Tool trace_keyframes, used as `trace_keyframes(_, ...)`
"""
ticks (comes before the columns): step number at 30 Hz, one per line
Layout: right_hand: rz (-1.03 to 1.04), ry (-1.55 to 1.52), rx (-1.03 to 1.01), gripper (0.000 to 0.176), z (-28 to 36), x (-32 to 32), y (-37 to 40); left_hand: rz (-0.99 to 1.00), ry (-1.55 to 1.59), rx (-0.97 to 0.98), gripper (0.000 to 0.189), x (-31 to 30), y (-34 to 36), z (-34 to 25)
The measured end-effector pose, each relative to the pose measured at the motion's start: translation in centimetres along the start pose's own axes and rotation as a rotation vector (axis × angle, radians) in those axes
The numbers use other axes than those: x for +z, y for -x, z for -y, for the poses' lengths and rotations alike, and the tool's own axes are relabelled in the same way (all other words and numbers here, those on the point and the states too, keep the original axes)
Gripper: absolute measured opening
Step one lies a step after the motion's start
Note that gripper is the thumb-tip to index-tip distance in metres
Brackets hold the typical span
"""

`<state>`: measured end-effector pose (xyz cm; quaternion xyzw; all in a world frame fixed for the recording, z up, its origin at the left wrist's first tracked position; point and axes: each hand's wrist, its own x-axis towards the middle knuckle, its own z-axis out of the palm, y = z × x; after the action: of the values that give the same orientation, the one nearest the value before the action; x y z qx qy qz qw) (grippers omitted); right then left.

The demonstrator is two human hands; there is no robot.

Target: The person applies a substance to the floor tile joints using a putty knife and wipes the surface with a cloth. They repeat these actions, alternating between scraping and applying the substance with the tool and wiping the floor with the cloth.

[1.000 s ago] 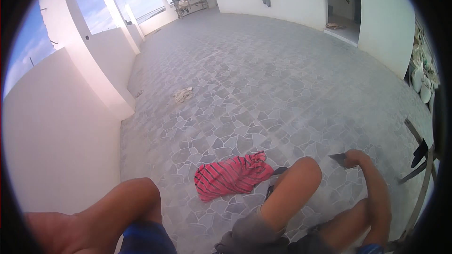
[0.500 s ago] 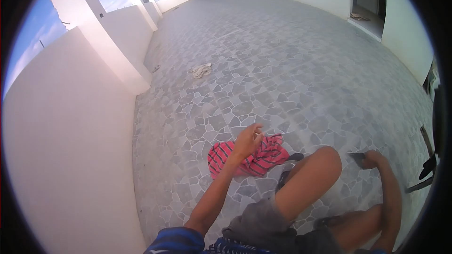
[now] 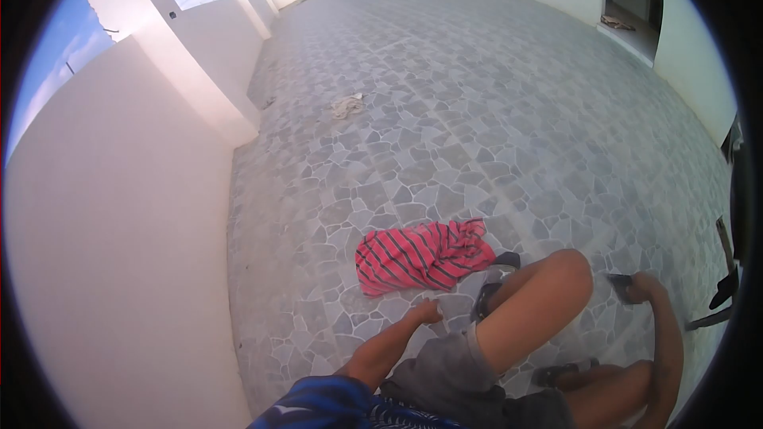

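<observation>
On the patterned floor tiles (image 3: 413, 167), in front of my knees, lies a bunched red cloth with dark stripes (image 3: 421, 257). My left hand (image 3: 427, 311) is just below the cloth, apart from it, with its fingers curled in; what they hold, if anything, is too small to name. Out to the right, beyond my raised knee, my right hand (image 3: 642, 287) grips a flat dark object (image 3: 620, 287) low over the floor.
A white wall (image 3: 119, 214) runs along the left. A pale crumpled rag (image 3: 347, 106) lies farther ahead on the floor. At the upper right is a doorway (image 3: 632, 0). Dark items stand at the right edge (image 3: 723, 290). My bent knee (image 3: 568, 270) is between my hands.
My left hand has come off the striped cloth and moved down toward me, its fingers now curled. The cloth looks flatter. My right hand still holds the dark object.
</observation>
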<state>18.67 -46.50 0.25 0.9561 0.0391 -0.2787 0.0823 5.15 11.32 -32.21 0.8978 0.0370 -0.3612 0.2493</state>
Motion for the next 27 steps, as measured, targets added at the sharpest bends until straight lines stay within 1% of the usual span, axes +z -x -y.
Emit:
trace_keyframes(4,-0.046,-0.010,-0.043,0.034,0.3,0.1,-0.9,-0.018,0.029,0.038,0.086,0.7,0.1,-1.9)
trace_keyframes(7,-0.036,0.017,-0.042,0.032,0.6,0.2,-1.5,-0.100,0.067,0.137,0.082,1.0,-0.6,-2.3)
trace_keyframes(10,-0.029,-0.007,-0.041,0.033,1.7,-0.4,-0.4,-0.211,0.144,0.135,0.076,1.7,-2.2,-1.4)
trace_keyframes(13,-0.049,-0.048,-0.077,0.034,1.8,0.1,1.1,-0.364,0.165,0.196,0.069,0.1,-1.5,-0.8)
trace_keyframes(14,-0.058,-0.061,-0.092,0.035,1.5,0.6,1.8,-0.362,0.185,0.201,0.067,-0.8,-1.0,-0.7)
trace_keyframes(16,-0.017,-0.076,-0.049,0.035,1.0,1.3,3.2,-0.361,0.223,0.215,0.063,-2.6,0.0,-0.4)
trace_keyframes(19,0.043,-0.102,0.044,0.037,-0.3,2.2,5.7,-0.485,0.283,0.169,0.059,-1.2,-1.4,2.1)
trace_keyframes(20,0.064,-0.109,0.079,0.037,-0.7,2.7,6.4,-0.447,0.295,0.158,0.059,-1.6,-0.8,2.1)
trace_keyframes(22,-0.078,-0.206,0.024,0.036,-2.4,5.0,7.8,-0.365,0.316,0.137,0.058,-2.7,0.6,1.4)
trace_keyframes(23,-0.144,-0.262,0.011,0.036,-3.8,7.0,9.3,-0.424,0.246,0.158,0.057,-1.4,0.3,1.7)
trace_keyframes(25,-0.141,-0.261,0.012,0.034,-5.1,8.8,10.5,-0.571,0.117,0.193,0.057,0.6,-1.2,3.7)
trace_keyframes(27,-0.109,-0.251,0.024,0.033,-6.0,9.9,11.4,-0.416,0.197,0.108,0.062,0.0,-0.2,2.5)
